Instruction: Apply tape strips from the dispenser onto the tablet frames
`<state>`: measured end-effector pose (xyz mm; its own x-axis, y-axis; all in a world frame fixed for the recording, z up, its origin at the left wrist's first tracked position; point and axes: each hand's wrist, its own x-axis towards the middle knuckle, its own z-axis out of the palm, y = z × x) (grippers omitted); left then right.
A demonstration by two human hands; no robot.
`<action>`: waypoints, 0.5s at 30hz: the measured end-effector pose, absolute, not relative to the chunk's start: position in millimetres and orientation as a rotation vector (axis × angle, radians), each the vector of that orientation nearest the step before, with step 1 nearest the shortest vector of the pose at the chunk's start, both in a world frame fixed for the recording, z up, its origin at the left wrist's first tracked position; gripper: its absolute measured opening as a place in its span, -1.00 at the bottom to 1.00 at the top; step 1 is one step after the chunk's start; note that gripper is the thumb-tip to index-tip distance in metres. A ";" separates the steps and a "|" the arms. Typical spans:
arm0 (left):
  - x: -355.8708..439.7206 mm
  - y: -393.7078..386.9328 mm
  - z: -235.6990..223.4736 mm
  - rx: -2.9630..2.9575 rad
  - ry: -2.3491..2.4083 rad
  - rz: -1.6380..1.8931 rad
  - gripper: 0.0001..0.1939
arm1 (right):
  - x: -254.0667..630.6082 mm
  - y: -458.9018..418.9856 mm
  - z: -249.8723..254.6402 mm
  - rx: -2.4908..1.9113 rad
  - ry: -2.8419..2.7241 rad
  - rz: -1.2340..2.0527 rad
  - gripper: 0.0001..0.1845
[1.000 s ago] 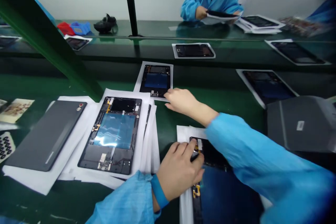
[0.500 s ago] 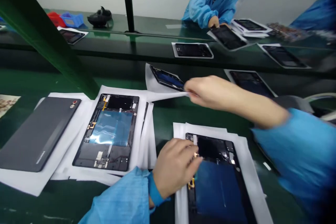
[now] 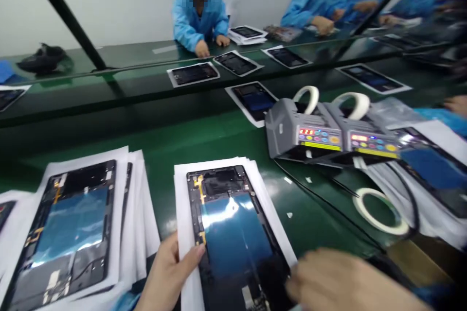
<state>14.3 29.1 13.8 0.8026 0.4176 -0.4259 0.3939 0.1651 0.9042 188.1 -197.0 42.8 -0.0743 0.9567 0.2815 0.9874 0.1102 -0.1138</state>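
Observation:
An opened tablet (image 3: 233, 233) with a shiny blue battery area lies on a stack of white paper sheets (image 3: 181, 194) in front of me. My left hand (image 3: 171, 272) grips its left edge, the thumb on top and the other fingers beside or under the sheets, partly hidden. My right hand (image 3: 339, 279) is at the lower right edge of this tablet, smeared by motion; its fingertips are unclear and I cannot tell whether it touches. To the left, a second opened tablet (image 3: 73, 228) rests on another stack of white sheets.
Two grey tape dispensers (image 3: 302, 131) with lit displays stand at the right, a tape roll (image 3: 379, 211) before them. Black cables (image 3: 328, 204) cross the bench. More tablets on paper (image 3: 195, 74) lie on the raised strip; co-workers in blue (image 3: 200, 19) sit behind it.
The view has swung right. My right hand has let go of the sheet and tablet it held at the strip and come back near me. My left hand now grips the front tablet's left edge.

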 end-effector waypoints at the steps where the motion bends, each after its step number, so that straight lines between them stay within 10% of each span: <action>1: 13.7 29.3 11.4 1.482 0.713 0.003 -0.62 | 209.5 -199.3 40.9 -2.039 -1.949 -0.250 -0.86; 5: 10.5 30.8 5.8 1.626 0.735 -0.024 -0.58 | 296.7 -209.8 6.7 -2.390 -1.368 -1.074 -0.88; 15: 3.0 40.7 34.1 2.520 0.584 0.652 -0.73 | 349.3 -213.3 -29.0 -2.289 -1.337 -1.187 -0.91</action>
<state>3.0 40.7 34.1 0.7965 0.5024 0.3364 0.2796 -0.7993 0.5319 349.3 -213.3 -29.0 0.2527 0.6190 0.7436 0.8115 -0.5542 0.1856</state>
